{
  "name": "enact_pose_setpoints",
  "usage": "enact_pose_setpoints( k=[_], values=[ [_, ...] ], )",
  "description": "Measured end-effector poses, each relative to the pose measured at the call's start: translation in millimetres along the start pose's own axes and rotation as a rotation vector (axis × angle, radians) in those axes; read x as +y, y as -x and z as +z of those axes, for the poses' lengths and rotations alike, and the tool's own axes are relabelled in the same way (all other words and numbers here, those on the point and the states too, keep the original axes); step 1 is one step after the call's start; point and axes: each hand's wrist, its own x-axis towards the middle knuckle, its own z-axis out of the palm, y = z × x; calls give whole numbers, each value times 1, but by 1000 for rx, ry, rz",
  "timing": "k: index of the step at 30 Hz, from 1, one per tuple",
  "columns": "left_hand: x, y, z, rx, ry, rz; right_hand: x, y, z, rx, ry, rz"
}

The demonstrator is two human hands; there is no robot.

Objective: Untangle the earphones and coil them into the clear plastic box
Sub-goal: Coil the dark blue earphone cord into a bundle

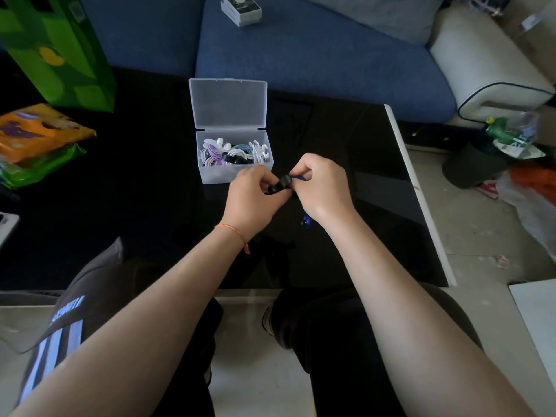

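Earphones (pixel 281 184) are mid-coiling, pinched by our left hand (pixel 255 194) and right hand (pixel 322 188). Next, we judge, placement into the open clear plastic box (pixel 234 173).

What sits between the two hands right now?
In the head view, a small black earphone piece with a bit of blue cable, pinched by the left hand and right hand, just in front of the clear plastic box.

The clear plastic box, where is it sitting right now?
In the head view, the clear plastic box stands open on the black table, just beyond the left hand, its lid raised toward the blue sofa.
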Motion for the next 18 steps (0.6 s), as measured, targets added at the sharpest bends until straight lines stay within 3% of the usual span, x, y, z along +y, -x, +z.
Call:
enact_pose_setpoints(
  k=[6,13,18],
  values=[
    [1,-3,-9,-133,10,-14,-1,1,-8,-13,74,-143],
    [4,4,-7,27,-6,32,-6,1,-10,-93,18,-124],
    [9,9,-4,56,-6,80,-7,1,-14,-123,27,-64]
  ],
)
